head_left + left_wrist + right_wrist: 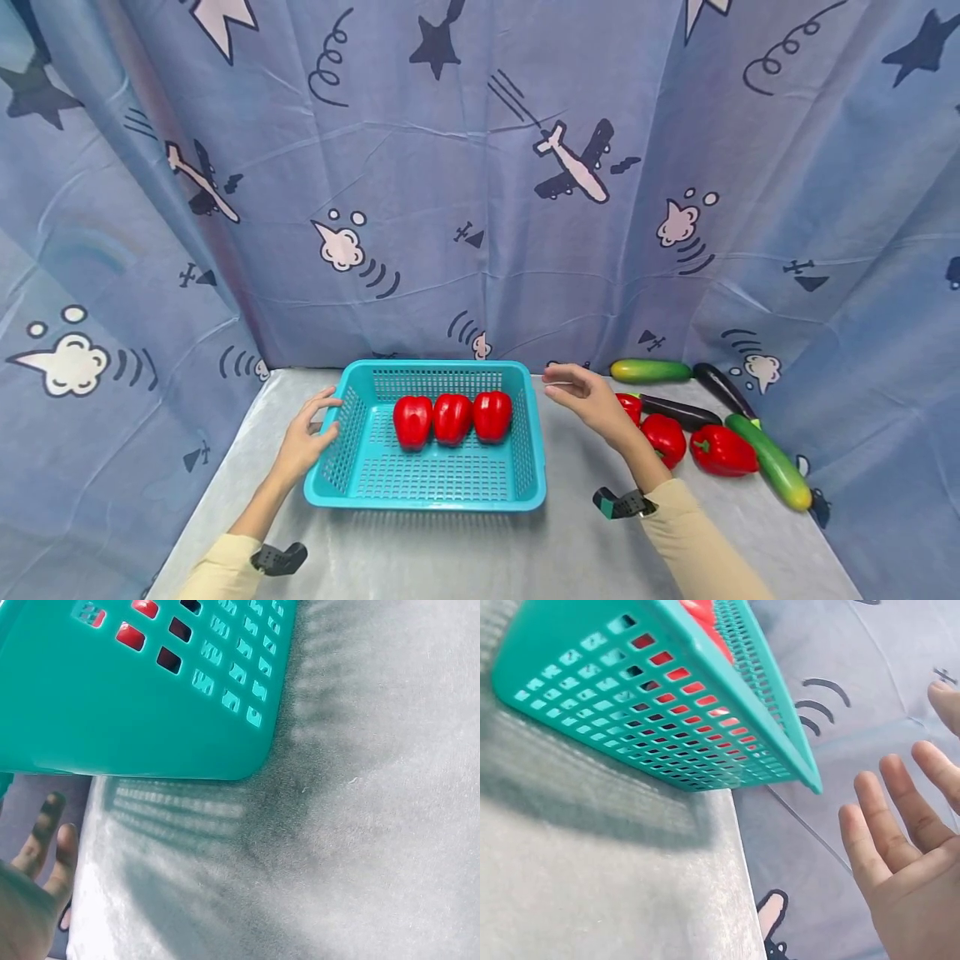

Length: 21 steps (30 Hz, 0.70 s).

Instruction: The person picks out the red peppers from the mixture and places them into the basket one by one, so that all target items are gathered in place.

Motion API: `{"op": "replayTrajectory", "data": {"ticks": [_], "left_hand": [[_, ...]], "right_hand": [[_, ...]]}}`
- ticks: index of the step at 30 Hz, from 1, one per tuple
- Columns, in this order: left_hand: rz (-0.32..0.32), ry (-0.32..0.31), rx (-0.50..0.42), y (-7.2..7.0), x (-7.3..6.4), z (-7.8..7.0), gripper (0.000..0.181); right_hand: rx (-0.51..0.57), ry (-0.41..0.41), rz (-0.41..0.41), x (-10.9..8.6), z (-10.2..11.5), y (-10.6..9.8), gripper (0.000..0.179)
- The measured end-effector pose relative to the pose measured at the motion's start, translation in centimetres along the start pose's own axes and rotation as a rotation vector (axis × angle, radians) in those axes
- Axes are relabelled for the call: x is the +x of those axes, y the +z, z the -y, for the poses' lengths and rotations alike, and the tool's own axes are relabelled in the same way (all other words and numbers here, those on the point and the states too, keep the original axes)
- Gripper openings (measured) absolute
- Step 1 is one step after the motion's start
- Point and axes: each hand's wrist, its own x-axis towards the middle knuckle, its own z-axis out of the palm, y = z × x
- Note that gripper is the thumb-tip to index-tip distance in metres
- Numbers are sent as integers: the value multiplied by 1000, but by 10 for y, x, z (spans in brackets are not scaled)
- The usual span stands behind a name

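Note:
A turquoise plastic basket with slotted walls sits on the table. Three red bell peppers lie in a row inside it. My left hand is at the basket's left rim, its thumb and fingers spread apart and its fingertips right at the edge. Beyond the right rim, my right hand hovers with nothing in it. In the right wrist view its fingers are loosely extended and apart from the basket. The left wrist view catches only part of the left hand, below the basket's corner.
Right of the basket, more red bell peppers, two eggplants and two green-yellow zucchinis lie on the grey-white table. A blue patterned curtain hangs behind and along both sides.

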Motion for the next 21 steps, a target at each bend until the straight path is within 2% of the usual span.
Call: {"op": "replayTrajectory", "data": {"ticks": [7,21], "left_hand": [[-2,4,-14,-1,-2,-2,40],[1,4,-39,0,-2,-1,41]], "right_hand": [[0,12,-61,-12,-6,-12,40],[26,100,-150,-34,-19,-44,49]]}}
